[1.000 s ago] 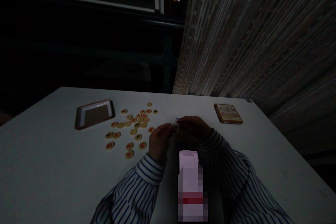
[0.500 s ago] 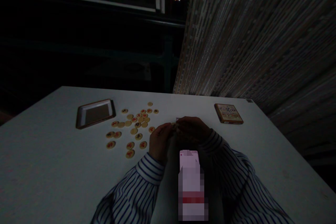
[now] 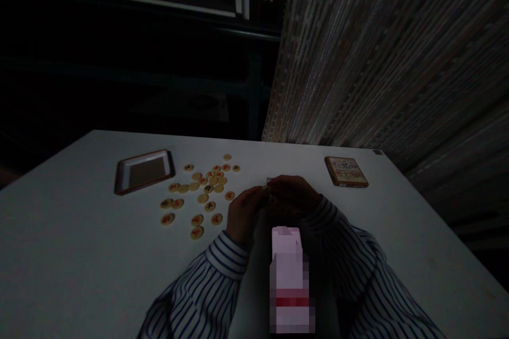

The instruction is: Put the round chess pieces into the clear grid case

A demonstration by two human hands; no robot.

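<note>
My left hand (image 3: 244, 214) and my right hand (image 3: 293, 194) meet over the middle of the white table (image 3: 87, 254). Their fingers are bent around something small and pale at the fingertips, too dark to make out. Left of my hands lie several round wooden pieces (image 3: 197, 220) with red or black characters, some showing blank faces. Just below my hands is a lit phone (image 3: 289, 270), its screen blurred into blocks.
An open, shallow tray-like box (image 3: 145, 172) stands at the back left. At the back right lies a flat box with a printed lid (image 3: 347, 172). A string curtain (image 3: 358, 53) hangs behind the table's right side.
My left hand has shifted very slightly to the right, toward my right hand. The wooden pieces and both boxes stay where they were.
</note>
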